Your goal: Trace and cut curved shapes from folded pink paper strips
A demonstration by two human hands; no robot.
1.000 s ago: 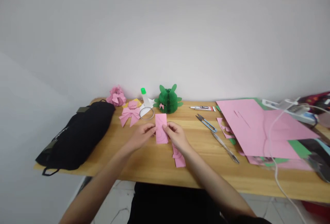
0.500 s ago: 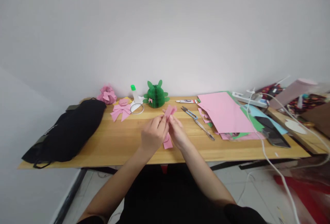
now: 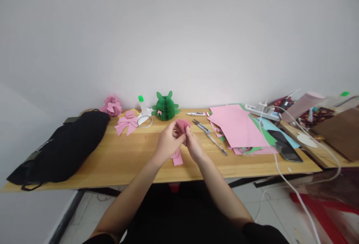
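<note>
Between both hands is a folded piece of pink paper (image 3: 183, 124), raised over the table's front half. My left hand (image 3: 169, 139) pinches its left side, fingers curled round it. On the other side, my right hand (image 3: 194, 143) grips the paper's right edge between thumb and fingers. Part of the fold is hidden by the fingers. Below them a pink paper strip (image 3: 177, 159) lies on the wood, partly covered by my left hand. Behind the hands stands a green honeycomb paper figure (image 3: 165, 108) with leaf-like ears and a small pink bow.
Left are a black bag (image 3: 64, 146), a pink paper flower (image 3: 111, 105), a pink paper bow (image 3: 127, 122), a green-capped glue bottle (image 3: 142, 105) and a ring (image 3: 144, 121). Right are a glue tube (image 3: 198, 113), thread snips (image 3: 201, 126), a pen (image 3: 216, 144), pink sheets (image 3: 238, 126), a phone (image 3: 286, 146) and a white cable (image 3: 280, 176).
The pink paper, a flat upright strip before, now looks bent into a rounder fold between my fingers. My left hand has turned, showing its thumb side. The whole view has shifted slightly.
</note>
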